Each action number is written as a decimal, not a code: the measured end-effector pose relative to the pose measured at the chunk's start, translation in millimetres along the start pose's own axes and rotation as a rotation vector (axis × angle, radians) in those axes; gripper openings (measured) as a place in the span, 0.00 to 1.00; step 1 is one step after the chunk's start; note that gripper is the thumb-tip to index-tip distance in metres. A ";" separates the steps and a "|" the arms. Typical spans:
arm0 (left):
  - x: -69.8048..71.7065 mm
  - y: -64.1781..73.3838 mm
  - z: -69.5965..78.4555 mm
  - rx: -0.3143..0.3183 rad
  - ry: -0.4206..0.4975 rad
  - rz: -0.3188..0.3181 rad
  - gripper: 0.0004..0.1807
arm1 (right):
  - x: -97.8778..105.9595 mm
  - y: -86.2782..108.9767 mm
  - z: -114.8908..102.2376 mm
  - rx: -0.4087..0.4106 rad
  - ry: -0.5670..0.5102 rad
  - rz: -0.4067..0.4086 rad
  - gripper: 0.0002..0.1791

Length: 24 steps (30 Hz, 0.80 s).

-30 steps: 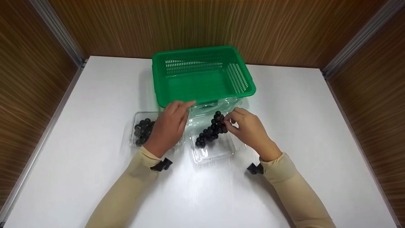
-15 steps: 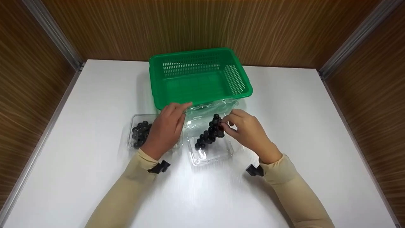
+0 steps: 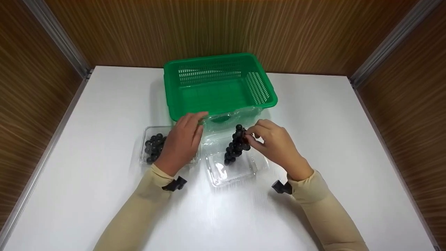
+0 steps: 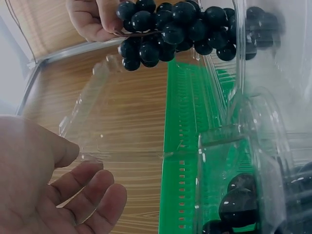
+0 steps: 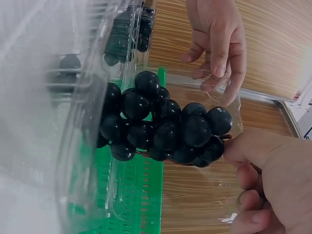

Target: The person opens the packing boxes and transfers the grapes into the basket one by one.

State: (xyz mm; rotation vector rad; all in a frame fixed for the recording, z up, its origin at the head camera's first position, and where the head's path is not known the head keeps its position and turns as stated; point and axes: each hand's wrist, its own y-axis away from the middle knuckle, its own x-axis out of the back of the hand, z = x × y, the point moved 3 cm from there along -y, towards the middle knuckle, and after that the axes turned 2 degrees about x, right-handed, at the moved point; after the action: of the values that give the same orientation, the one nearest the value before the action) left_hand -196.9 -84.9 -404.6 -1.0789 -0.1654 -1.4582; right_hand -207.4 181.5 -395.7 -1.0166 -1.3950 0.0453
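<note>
My right hand point(image 3: 275, 143) pinches the stem end of a bunch of dark grapes point(image 3: 238, 146). The bunch hangs slanting over a hinged clear plastic box point(image 3: 231, 176), its lower end inside. The box's raised lid point(image 3: 228, 122) leans near the green basket. With fairly relaxed fingers, my left hand point(image 3: 183, 141) touches the lid's left corner. In the left wrist view, thumb and fingers lie either side of the lid's corner point(image 4: 87, 155), a small gap between them. The right wrist view has the grapes point(image 5: 165, 134) before the right thumb; the grip's far side is hidden.
A green slotted basket point(image 3: 214, 60) stands behind the boxes. Left of the raised-lid box is a second clear box point(image 3: 148, 130) with dark grapes inside, partly covered by my left hand. Wood-grain panels point(image 3: 223, 28) edge the white table point(image 3: 306, 104).
The lower end of the grape bunch has swung right, so the bunch hangs steeper. The lid stands more upright. The right hand keeps its pinch; the left hand stays at the lid's corner.
</note>
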 end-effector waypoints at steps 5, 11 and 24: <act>1.0 2.0 0.3 0.054 0.028 -0.004 0.13 | 2.7 0.2 0.0 0.012 0.003 0.010 0.10; 2.2 1.7 -1.4 0.069 0.041 0.001 0.10 | 7.3 -0.2 -1.0 0.021 0.016 0.012 0.11; 6.0 1.2 -9.7 0.137 0.054 0.034 0.09 | 10.7 0.4 -1.1 0.022 -0.003 0.081 0.08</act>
State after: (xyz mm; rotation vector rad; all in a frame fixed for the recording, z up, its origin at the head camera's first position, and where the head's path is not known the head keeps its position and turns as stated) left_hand -199.7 -95.9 -406.5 -0.9264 -0.2045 -1.4231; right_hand -203.6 187.3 -387.5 -1.0546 -1.3523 0.1220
